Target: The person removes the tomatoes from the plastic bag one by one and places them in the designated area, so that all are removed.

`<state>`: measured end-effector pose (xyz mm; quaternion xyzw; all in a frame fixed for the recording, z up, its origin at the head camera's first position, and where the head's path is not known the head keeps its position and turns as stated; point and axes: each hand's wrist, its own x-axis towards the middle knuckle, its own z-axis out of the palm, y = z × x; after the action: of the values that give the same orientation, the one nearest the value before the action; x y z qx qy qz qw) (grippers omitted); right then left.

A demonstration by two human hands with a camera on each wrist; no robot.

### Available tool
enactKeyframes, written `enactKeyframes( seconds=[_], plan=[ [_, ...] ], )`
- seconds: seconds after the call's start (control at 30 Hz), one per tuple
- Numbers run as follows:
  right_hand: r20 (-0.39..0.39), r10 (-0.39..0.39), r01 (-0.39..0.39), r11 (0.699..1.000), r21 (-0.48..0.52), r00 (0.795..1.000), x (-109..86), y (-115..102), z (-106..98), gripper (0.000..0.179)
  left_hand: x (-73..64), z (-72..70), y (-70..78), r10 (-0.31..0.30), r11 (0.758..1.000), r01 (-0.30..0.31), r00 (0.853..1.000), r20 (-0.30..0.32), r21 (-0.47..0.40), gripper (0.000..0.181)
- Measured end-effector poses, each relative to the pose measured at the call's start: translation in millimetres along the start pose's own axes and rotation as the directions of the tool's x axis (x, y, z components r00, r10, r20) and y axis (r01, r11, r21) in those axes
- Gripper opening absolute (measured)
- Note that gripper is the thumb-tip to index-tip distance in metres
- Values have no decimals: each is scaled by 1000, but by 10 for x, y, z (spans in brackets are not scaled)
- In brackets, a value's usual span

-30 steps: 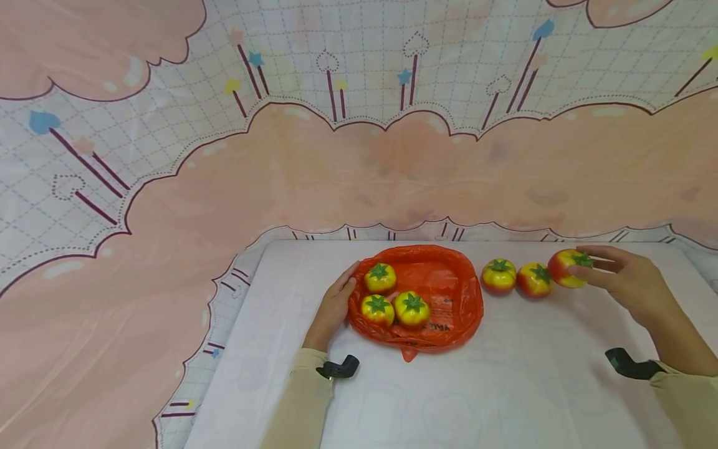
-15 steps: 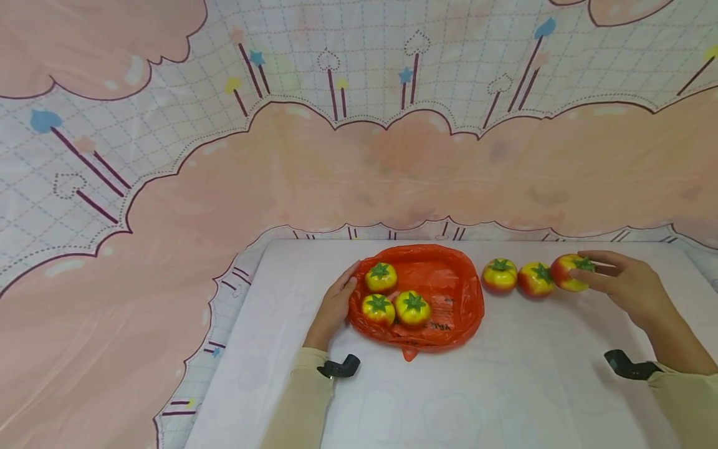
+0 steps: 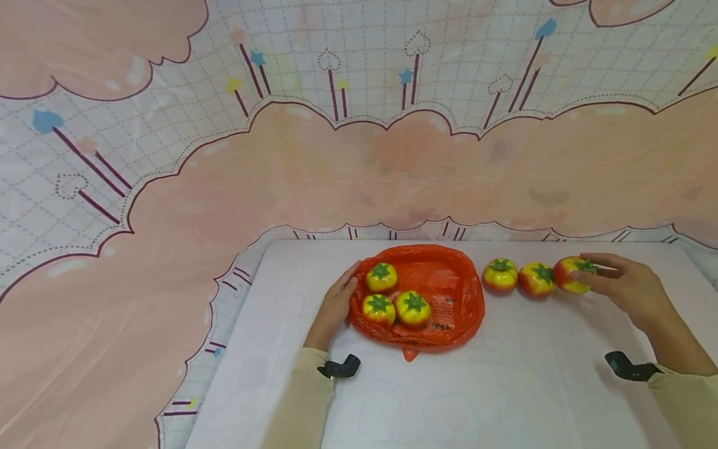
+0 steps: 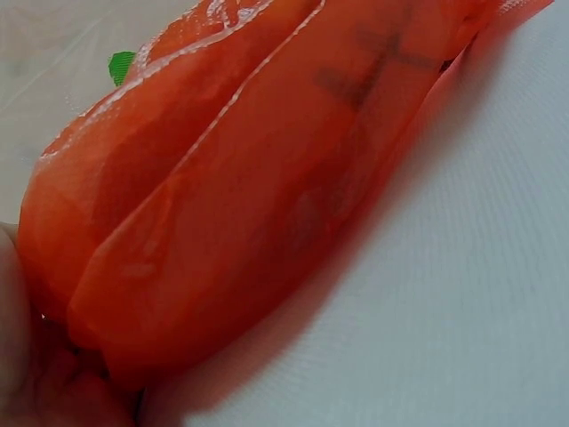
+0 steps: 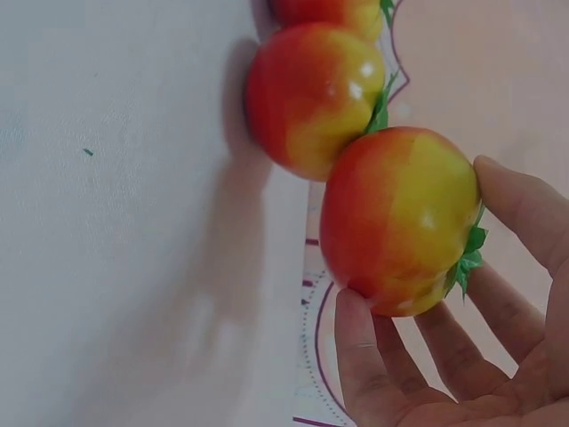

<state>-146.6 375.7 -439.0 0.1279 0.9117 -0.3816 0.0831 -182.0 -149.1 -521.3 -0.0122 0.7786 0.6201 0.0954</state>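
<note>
My right hand (image 3: 628, 284) grips a toy tomato (image 3: 571, 275), red and yellow with green leaves, between thumb and fingers. In the right wrist view this tomato (image 5: 400, 222) overlaps its neighbour (image 5: 316, 98). Two more tomatoes stand in a row to its left, a middle one (image 3: 536, 280) and a left one (image 3: 500, 275). My left hand (image 3: 335, 305) lies along the left side of a red plastic bag (image 3: 468, 312), fingers fairly straight against it. Three tomatoes sit inside the opened bag, a rear one (image 3: 381, 277) and two front ones. The left wrist view shows the bag's outer wall (image 4: 240, 213).
The white table (image 3: 449, 399) reaches to a patterned cloth backdrop (image 3: 359, 168) at the rear. A small tip of the bag (image 3: 411, 355) sticks out at its front. Each wrist wears a black camera mount, the left one (image 3: 340, 366) close to the bag.
My right hand has brought its tomato a little lower and slightly right, beside the row. The left hand and the bag have stayed in place.
</note>
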Motion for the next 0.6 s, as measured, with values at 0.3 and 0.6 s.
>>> enactKeyframes(
  seconds=[0.3, 0.6],
  plan=[
    [-7, 4, -4, 1000, 11, 1000, 16, 56, 14, 84, 3, -1, -9, -8, 1000, 8, 1000, -2, 4, 40],
    [7, 27, -27, 999, 30, 1000, 22, 111, 31, 86, -16, 2, 16, -28, 1000, 28, 1000, -3, -4, 39]
  ],
)
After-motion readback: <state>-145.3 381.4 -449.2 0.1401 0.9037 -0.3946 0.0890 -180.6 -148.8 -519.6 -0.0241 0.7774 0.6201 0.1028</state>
